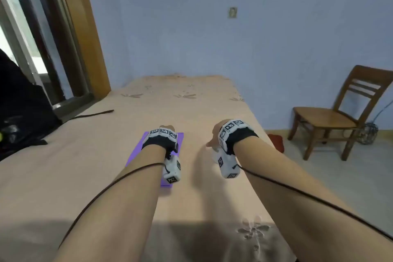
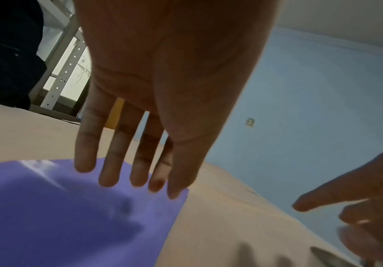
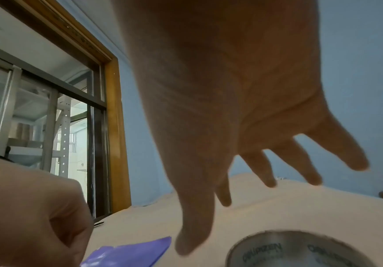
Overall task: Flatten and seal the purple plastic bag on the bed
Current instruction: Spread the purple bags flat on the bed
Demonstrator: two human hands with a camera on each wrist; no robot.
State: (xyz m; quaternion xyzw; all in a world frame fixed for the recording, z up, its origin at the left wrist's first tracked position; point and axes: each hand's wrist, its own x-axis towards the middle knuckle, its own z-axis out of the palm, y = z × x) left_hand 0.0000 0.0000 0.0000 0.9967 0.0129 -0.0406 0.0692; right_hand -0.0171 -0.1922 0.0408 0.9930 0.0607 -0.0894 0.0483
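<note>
The purple plastic bag [image 1: 137, 151] lies flat on the beige bed [image 1: 191, 102], partly under my left wrist. My left hand [image 1: 167, 128] reaches over the bag's far edge. In the left wrist view its fingers [image 2: 110, 162] are straight and slightly apart above the bag [image 2: 71, 216]; whether they touch it I cannot tell. My right hand [image 1: 214, 135] hovers over the bed to the right of the bag, holding nothing. Its fingers [image 3: 300, 162] are spread and relaxed. A corner of the bag [image 3: 128, 252] shows beside my left hand [image 3: 25, 207].
A round roll with printed lettering [image 3: 295, 249] lies on the bed under my right wrist. A black backpack [image 1: 21, 112] and its strap [image 1: 95, 114] sit at the bed's left side. A wooden chair [image 1: 331, 112] and a red object [image 1: 276, 140] are on the floor, right.
</note>
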